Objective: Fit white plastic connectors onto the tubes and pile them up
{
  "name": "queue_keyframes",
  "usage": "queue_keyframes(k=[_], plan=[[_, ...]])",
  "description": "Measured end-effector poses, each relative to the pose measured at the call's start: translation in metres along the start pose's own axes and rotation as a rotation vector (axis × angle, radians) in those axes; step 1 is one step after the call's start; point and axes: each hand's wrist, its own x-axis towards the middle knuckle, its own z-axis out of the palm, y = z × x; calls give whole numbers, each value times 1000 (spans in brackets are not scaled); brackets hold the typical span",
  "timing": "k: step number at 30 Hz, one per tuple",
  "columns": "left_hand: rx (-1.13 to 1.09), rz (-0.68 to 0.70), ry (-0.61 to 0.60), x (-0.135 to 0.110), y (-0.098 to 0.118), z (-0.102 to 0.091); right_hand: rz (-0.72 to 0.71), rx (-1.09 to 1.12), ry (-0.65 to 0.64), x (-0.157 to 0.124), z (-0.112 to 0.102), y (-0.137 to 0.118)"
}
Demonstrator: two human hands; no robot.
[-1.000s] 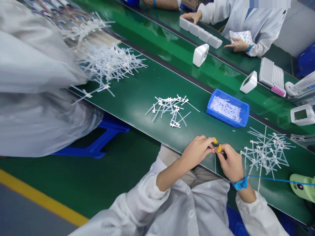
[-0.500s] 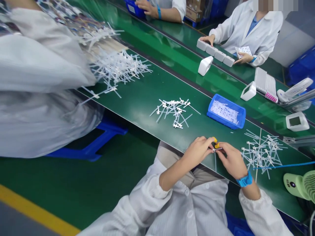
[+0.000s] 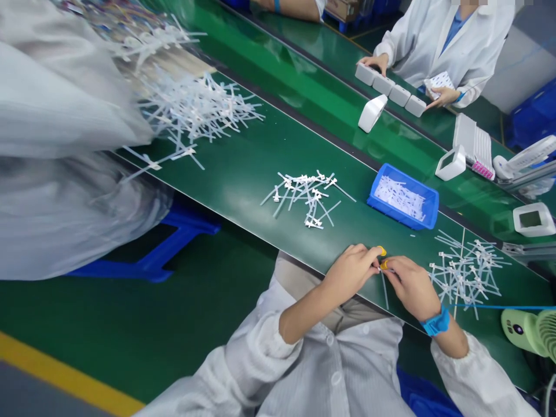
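Observation:
My left hand (image 3: 353, 270) and my right hand (image 3: 410, 288) meet at the near edge of the green table, fingertips pinched close together. Both wear a yellow finger cover. Between them is a thin white strip (image 3: 385, 292) with a small white piece at its top, its long tail hanging down toward me. The fingers hide most of the joint. Left of my hands lies a loose pile of similar strips with small white pieces (image 3: 310, 194). Another such pile (image 3: 469, 271) spreads to the right. Small white pieces (image 3: 399, 197) fill a blue bin (image 3: 394, 218) beyond my hands.
A large heap of strips (image 3: 200, 107) lies at left beside a co-worker's white sleeve (image 3: 65, 87). A green fan (image 3: 521, 330) and blue cord (image 3: 504, 306) are at right. Across the belt, another person touches a row of white boxes (image 3: 382, 84); white devices (image 3: 372, 113) stand nearer.
My fingertips have drawn closer together around the small piece, and a short strip end that showed by my right fingers is now hidden. The whole view has shifted slightly.

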Motion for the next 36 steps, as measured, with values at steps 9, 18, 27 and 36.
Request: queue_keyframes(k=[9, 18, 27, 36], plan=[[13, 10, -19, 1, -1, 1, -66, -98, -125, 8, -7, 6], [175, 71, -39, 4, 1, -2, 17, 81, -20, 3, -19, -2], [81, 57, 126, 0, -2, 2, 411, 701, 580, -22, 25, -3], [-272, 21, 191, -3, 9, 6, 433, 1065, 613, -21, 59, -28]])
